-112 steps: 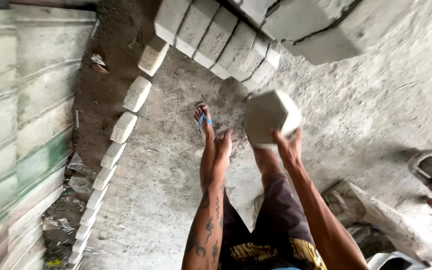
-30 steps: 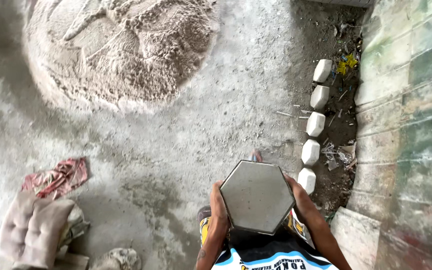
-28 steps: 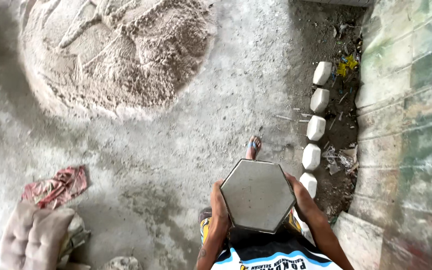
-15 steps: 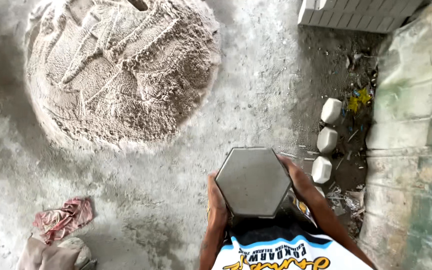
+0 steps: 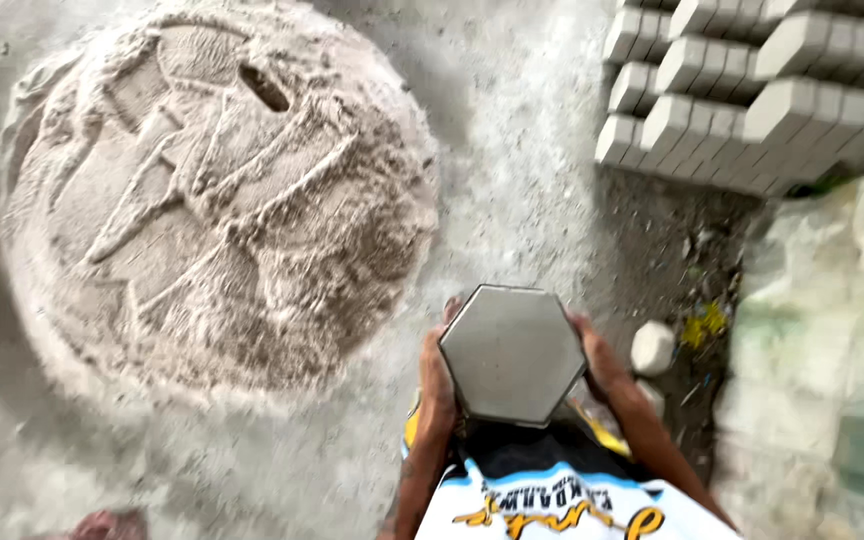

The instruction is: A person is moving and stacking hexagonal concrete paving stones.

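I carry a grey hexagonal paving block (image 5: 512, 352) flat in front of my waist. My left hand (image 5: 437, 375) grips its left side and my right hand (image 5: 595, 360) grips its right side. The block's top face is smooth and faces the camera. Ahead and to the left lies a big round pile of sandy mix (image 5: 207, 190). At the upper right stand rows of stacked pale hexagonal blocks (image 5: 752, 90).
A single pale block (image 5: 653, 347) lies on the dirt strip to the right of my hands. A stained greenish wall (image 5: 832, 370) runs along the right side. A reddish rag (image 5: 102, 523) shows at the bottom left edge. The floor is rough concrete.
I have moved forward with the block held in both hands. The sand pile and the stacked blocks have come closer, and the row of single blocks has slid back past me.
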